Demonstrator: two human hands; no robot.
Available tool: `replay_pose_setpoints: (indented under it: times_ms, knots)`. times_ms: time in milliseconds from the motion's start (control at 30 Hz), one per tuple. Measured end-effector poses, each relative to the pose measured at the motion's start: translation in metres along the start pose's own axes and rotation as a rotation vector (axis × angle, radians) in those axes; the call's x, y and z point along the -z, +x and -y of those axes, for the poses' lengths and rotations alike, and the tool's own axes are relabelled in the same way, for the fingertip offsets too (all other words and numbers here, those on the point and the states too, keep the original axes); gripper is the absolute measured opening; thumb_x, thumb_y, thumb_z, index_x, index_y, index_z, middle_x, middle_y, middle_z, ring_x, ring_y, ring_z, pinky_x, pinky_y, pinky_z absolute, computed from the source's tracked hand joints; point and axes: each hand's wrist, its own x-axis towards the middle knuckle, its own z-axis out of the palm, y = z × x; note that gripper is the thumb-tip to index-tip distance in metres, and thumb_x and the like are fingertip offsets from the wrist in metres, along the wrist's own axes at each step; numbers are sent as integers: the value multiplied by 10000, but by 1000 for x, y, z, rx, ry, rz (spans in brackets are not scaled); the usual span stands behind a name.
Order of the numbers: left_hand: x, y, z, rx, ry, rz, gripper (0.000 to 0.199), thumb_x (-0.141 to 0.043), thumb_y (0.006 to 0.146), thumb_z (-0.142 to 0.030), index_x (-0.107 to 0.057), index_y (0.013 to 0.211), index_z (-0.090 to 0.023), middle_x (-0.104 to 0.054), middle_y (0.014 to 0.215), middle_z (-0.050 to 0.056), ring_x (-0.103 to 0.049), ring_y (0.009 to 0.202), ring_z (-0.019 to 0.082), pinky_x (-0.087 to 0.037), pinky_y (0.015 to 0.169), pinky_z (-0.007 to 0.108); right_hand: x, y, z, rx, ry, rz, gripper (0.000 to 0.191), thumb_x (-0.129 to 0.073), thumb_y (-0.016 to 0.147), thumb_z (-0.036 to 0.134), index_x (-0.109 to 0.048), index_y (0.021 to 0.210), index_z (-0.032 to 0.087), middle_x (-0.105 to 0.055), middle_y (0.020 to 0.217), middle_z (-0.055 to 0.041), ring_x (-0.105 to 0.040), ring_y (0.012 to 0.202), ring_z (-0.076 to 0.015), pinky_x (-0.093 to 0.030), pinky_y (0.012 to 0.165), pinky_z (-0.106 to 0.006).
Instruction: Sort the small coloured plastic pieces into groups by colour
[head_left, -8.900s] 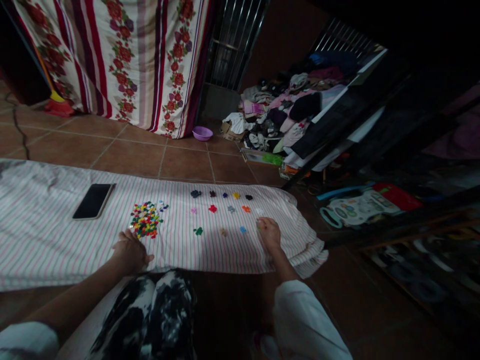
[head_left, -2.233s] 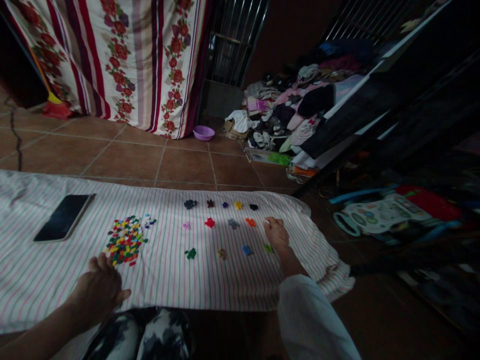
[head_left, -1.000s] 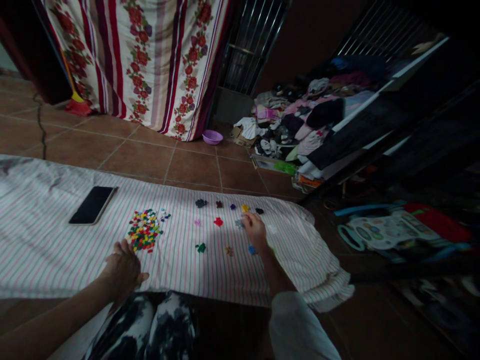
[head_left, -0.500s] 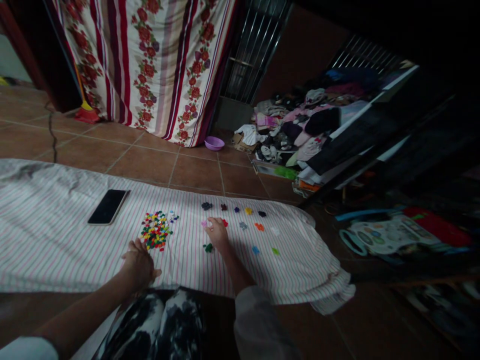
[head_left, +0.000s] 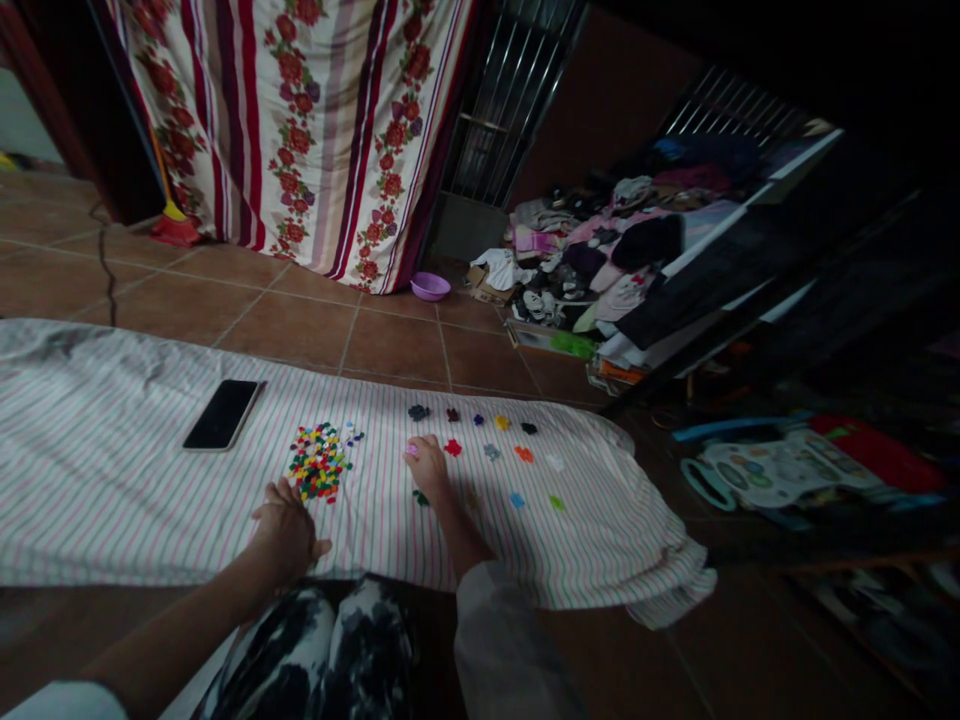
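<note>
My right hand (head_left: pixel 429 468) is over the cloth with its fingers bent down and drawn together at a small cluster of pink pieces (head_left: pixel 412 450). Whatever is between the fingertips is too small to make out. Flat on the cloth, with fingers outstretched, my left hand (head_left: pixel 283 532) lies just below a mixed pile of tiny coloured pieces (head_left: pixel 319 462). Single-colour clusters are spread around my right hand: red (head_left: pixel 453 448), dark green (head_left: pixel 421 497), grey (head_left: pixel 491 452), orange (head_left: pixel 523 454), yellow (head_left: pixel 502 423), light blue (head_left: pixel 517 500) and lime green (head_left: pixel 556 502), among several others.
The striped cloth (head_left: pixel 135 480) bears a black-screened phone (head_left: pixel 223 415) left of the pile. Beyond it, on the tiled floor, are a purple basin (head_left: pixel 430 287), a broom (head_left: pixel 175 222) by a floral curtain (head_left: pixel 330 130), and heaped clothes (head_left: pixel 592 250). A toy panel (head_left: pixel 787 465) lies at right.
My right hand has shifted slightly left and downward, so the red cluster beside it shows fully. My left hand stays by the mixed pile. The view has shifted slightly.
</note>
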Motion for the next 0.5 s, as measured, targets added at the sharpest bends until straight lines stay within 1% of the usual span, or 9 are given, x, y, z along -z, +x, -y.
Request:
replay_pose_setpoints:
  times_ms: [100, 267, 400, 500]
  knots:
    - [1, -1, 0, -7, 20, 6, 805, -466, 881, -565, -441, 1358, 82, -362, 1389, 422, -421, 1280, 558, -524, 753, 515, -1, 0, -1, 28, 25, -7, 232, -593, 817, 127, -716, 997, 208, -593, 996, -48, -596, 926, -164, -476, 831, -247]
    - [4, -3, 1, -14, -3, -10, 800, -484, 877, -554, -444, 1353, 87, -361, 1384, 430, -422, 1275, 565, -522, 755, 520, -2, -1, 0, 30, 45, -12, 238, -589, 816, 128, -720, 998, 209, -593, 996, -50, -597, 904, -164, -474, 816, -247]
    - [9, -5, 1, -21, 9, 13, 835, -452, 889, -565, -402, 1357, 125, -337, 1382, 452, -419, 1268, 576, -520, 750, 511, -3, -2, 1, 36, 60, -18, 259, -590, 809, 117, -722, 1011, 211, -597, 1002, -50, -604, 909, -164, -473, 835, -250]
    - [9, -5, 2, -20, 27, 35, 838, -420, 898, -577, -385, 1377, 110, -331, 1397, 441, -416, 1280, 564, -518, 756, 506, -4, -2, 0, 27, 69, -14, 264, -602, 804, 127, -727, 1022, 209, -601, 1004, -53, -610, 880, -163, -482, 825, -256]
